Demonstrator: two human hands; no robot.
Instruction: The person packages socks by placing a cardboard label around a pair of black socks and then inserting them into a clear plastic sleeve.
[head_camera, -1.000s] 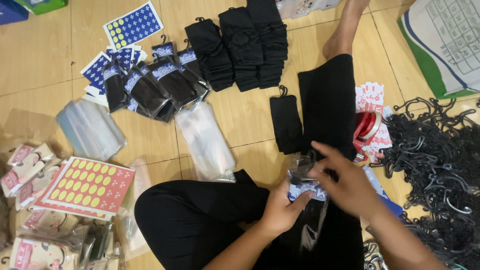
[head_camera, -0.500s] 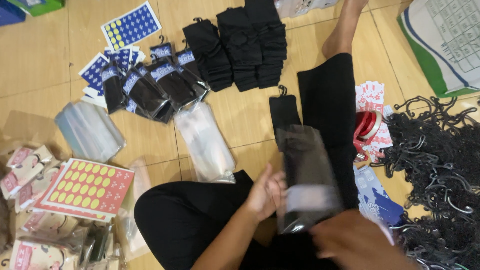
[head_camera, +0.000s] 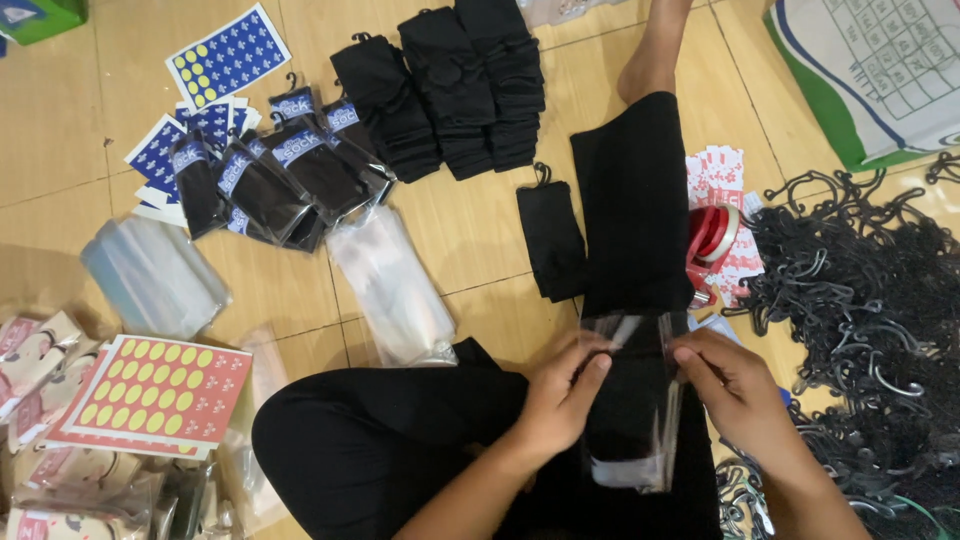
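Head view: since a second ago the work has moved on from handling a small blue-and-white card label on the lap to a clear plastic sleeve (head_camera: 635, 400) with a black sock inside it, which half a second ago was being held up higher by the left hand alone. Now both hands are closing on it above the person's lap: the left hand (head_camera: 560, 395) is pinching the sleeve's left edge near the open top, its grip narrow on the plastic, and the right hand (head_camera: 735, 385) is pinching the right edge likewise, fingers closed on the film. In my judgement the sock is now seated in the sleeve and the mouth is being squared up, so this piece is nearly packed. The sleeve is lying over the black trousers, its top just below a loose black sock (head_camera: 550, 240) on the floor. The floor (head_camera: 470, 220) is of tan tiles. Finished packs with blue labels (head_camera: 280, 175) are fanning out at upper left, beside stacks of black socks (head_camera: 450, 90). Empty clear sleeves (head_camera: 390, 285) are lying near the left knee. Red sticker sheets (head_camera: 160, 390) are lying at lower left, a red tape roll (head_camera: 712, 235) just right of the leg, and a heap of black hooks (head_camera: 860, 300) at far right.
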